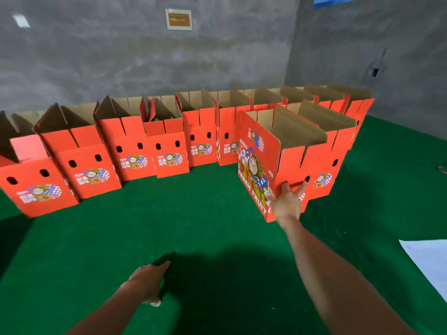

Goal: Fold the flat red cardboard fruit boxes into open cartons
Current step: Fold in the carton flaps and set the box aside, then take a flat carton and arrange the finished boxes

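On the green carpet (205,213), a red carton (256,163) stands upright and open at the top, right of centre, with its brown inside showing. Its broad printed face with a cartoon figure and the words "FRESH FRUIT" turns toward the left, and its narrow side with two dark handle holes faces the person.

The right hand (287,199) reaches out at arm's length and lies flat against the lower part of that narrow side, fingers spread and fairly straight, thumb near the corner edge. The fingertips come up to the handle holes; whether any of them hooks inside I cannot tell.

The left hand (150,279) hangs low over the carpet near the bottom of the view, well apart from every carton. Its fingers are loose and point forward, and it holds nothing.

Just behind and to the right of the touched carton stands a second carton (324,175), close against it. A long row of folded cartons (169,160) runs along the grey wall (121,56) from the far left to the right corner, all upright with their top flaps raised.

A white sheet (428,264) lies on the carpet at the right edge. A framed plaque (179,19) hangs on the wall above the row.
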Available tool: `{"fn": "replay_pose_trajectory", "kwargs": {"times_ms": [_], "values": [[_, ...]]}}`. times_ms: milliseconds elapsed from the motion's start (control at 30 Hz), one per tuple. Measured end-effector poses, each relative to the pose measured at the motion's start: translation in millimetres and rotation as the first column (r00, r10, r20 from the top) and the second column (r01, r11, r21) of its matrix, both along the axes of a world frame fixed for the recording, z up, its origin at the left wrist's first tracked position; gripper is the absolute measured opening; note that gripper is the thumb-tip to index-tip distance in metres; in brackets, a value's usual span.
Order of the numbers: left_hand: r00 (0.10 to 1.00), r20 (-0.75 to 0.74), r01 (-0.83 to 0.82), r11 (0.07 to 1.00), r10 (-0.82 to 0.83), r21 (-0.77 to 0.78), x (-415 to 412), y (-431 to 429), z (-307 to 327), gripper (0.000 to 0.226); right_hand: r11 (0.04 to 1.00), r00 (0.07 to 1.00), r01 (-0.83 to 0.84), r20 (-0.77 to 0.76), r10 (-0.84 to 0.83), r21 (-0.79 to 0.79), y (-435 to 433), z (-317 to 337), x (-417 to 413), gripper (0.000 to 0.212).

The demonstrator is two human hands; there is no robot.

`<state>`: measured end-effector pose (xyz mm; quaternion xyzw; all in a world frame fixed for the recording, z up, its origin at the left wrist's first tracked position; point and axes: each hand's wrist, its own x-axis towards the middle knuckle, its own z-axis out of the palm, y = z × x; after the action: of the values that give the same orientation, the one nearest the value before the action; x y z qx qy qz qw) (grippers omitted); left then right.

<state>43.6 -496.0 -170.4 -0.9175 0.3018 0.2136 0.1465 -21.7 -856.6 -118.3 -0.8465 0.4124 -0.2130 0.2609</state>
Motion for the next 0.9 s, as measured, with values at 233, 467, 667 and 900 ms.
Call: {"fn": "replay_pose_trajectory", "kwargs": {"times_ms": [233,467,667,900], "values": [[0.998,-0.023,-0.063,0.998,0.062,-0.018,-3.2,4.3,-6.3,0.101,0.993,0.996,0.090,-0.027,-0.088,0.075,-45.5,5.1,15.3,0.043],[0.994,-0.057,-0.099,0.995,0.098,-0.021,2.6,5.9,-11.3,0.100,0.949,0.892,0.187,0.360,-0.272,0.253,-39.3,3.4,20.7,0.040],[0.994,-0.059,-0.099,0.993,0.095,-0.063,-4.0,10.7,-8.4,0.094,0.984,0.930,-0.008,0.363,-0.058,0.179,4.5,17.5,23.5,0.057],[0.952,-0.235,-0.276,0.888,0.198,-0.369,-25.8,44.5,14.3,0.078,0.925,0.891,-0.315,0.403,0.211,0.211,118.8,66.5,23.9,0.025]]}}
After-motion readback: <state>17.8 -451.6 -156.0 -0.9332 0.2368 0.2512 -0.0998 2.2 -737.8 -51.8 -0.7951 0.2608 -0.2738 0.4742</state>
